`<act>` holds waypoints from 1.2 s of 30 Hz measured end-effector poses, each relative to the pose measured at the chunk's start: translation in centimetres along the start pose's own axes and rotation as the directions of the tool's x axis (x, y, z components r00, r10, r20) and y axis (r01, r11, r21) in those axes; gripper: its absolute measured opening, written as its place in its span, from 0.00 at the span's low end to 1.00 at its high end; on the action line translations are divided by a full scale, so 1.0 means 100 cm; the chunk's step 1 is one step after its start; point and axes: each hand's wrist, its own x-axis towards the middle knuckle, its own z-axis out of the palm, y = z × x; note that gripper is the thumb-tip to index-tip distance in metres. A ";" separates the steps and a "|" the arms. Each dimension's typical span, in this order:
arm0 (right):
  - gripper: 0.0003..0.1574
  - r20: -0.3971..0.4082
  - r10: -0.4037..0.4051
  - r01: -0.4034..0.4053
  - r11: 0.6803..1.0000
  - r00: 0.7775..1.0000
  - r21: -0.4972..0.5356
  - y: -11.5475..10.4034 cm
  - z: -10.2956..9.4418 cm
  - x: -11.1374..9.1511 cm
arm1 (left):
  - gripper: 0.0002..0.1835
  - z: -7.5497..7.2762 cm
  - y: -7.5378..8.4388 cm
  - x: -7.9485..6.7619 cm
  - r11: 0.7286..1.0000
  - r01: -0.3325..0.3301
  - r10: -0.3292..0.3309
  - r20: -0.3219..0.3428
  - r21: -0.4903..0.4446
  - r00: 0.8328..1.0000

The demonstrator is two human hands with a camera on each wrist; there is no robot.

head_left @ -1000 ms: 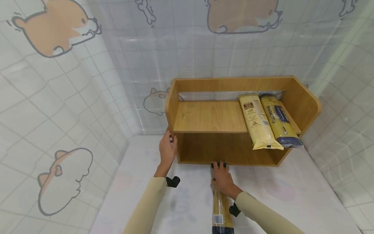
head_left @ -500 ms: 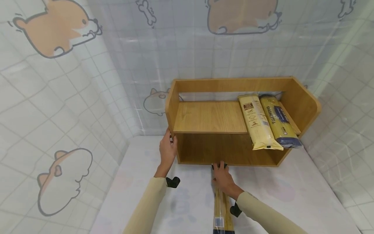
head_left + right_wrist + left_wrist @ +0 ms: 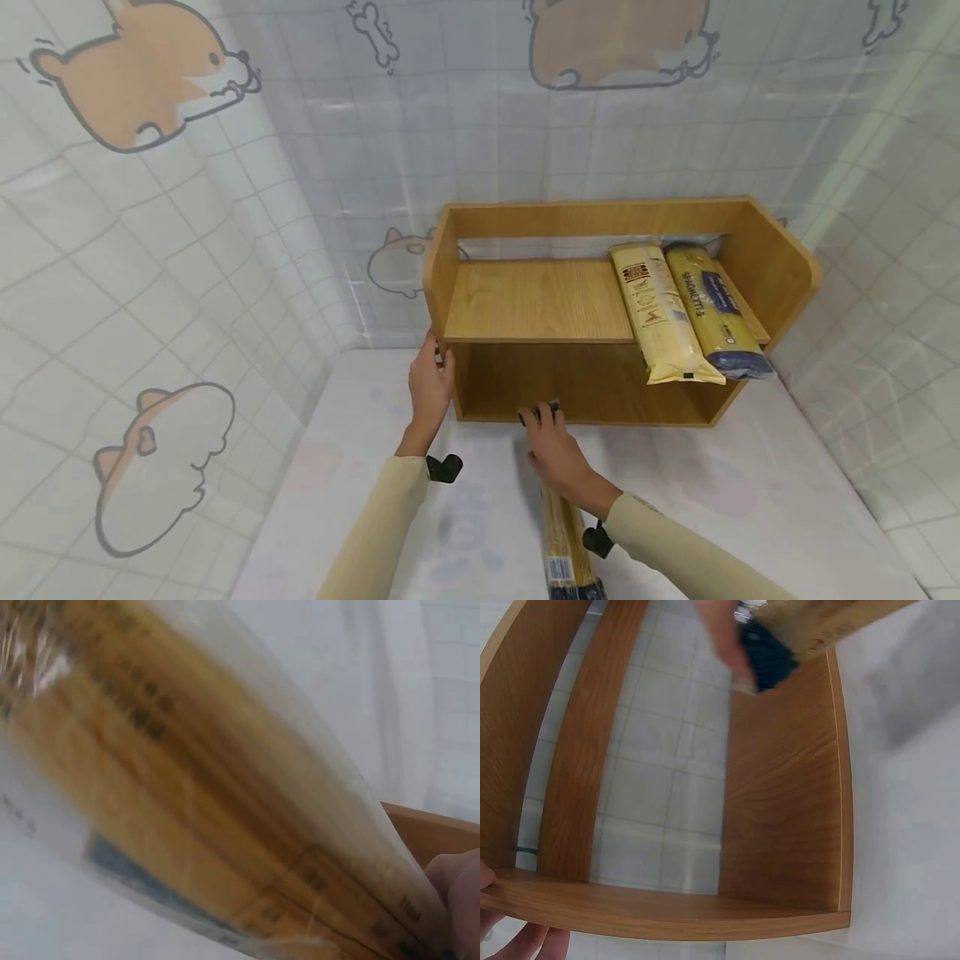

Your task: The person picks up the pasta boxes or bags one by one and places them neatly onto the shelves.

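Observation:
My left hand (image 3: 431, 387) grips the left side panel of a two-tier wooden shelf (image 3: 540, 300). In the left wrist view, its fingers (image 3: 525, 941) curl around the panel's edge. My right hand (image 3: 555, 450) holds a clear pack of spaghetti (image 3: 562, 533) with dark blue ends, near its far end. The hand covers much of that end in the head view. From the left wrist, the pack's blue tip (image 3: 769, 656) appears just in front of the lower compartment. Up close, the right wrist view shows the pasta strands (image 3: 187, 765) blurred through printed plastic.
On the upper board's right side lie a cream pasta pack (image 3: 663, 317) and a yellow-and-blue spaghetti pack (image 3: 716, 312), their near ends jutting past the front edge. A white patterned cloth (image 3: 360, 500) covers the table. Printed sheets (image 3: 187, 250) hang behind and at both sides.
My right hand has shifted left and slightly forward, swinging the spaghetti pack's far end left and up toward the lower compartment. The left hand has stayed on the side panel.

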 end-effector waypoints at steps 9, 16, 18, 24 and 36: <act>0.43 -0.166 -0.134 0.118 0.988 0.977 -0.100 -0.009 -0.028 0.010 | 0.24 0.000 -0.001 0.000 1.000 0.003 -0.003 0.002 -0.001 1.000; 0.45 -0.321 -0.206 0.174 0.977 0.925 -0.125 -0.009 -0.055 0.021 | 0.23 0.001 -0.001 0.001 1.000 -0.018 0.018 -0.015 0.020 1.000; 0.45 -0.354 -0.220 0.183 0.974 0.909 -0.135 -0.008 -0.066 0.025 | 0.22 0.002 -0.002 0.001 0.999 -0.017 0.018 -0.016 0.030 1.000; 0.46 -0.423 -0.230 0.211 0.973 0.876 -0.093 -0.007 -0.104 0.035 | 0.22 0.003 -0.005 0.002 0.999 -0.023 0.024 -0.012 0.036 1.000; 0.43 -0.579 -0.238 0.234 0.969 0.780 -0.082 -0.004 -0.175 0.045 | 0.23 0.005 -0.007 0.002 1.000 0.004 -0.004 0.002 0.017 1.000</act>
